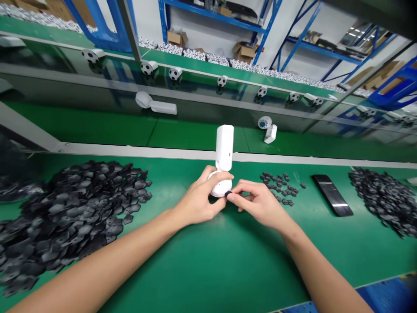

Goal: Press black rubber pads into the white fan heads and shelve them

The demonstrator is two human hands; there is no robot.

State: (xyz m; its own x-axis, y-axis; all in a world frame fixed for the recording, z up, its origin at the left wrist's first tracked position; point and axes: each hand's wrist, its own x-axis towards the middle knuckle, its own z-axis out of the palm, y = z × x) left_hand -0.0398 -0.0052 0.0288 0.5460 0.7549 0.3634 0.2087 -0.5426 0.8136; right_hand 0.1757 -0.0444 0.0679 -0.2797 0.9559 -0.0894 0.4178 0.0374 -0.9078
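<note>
Over the green bench, my left hand is wrapped round the ball-shaped end of a white plastic housing, whose long block points away from me. Thumb and forefinger of my right hand pinch a small black plastic piece against the right edge of the ball end. The underside of the ball is hidden by my fingers. Beyond my right hand lie several small black pieces in a loose group.
A large heap of black pentagon pieces spreads at left, another black heap at far right. A black phone lies between. Behind a metal rail, the green conveyor carries white housings; football-patterned pieces line a shelf.
</note>
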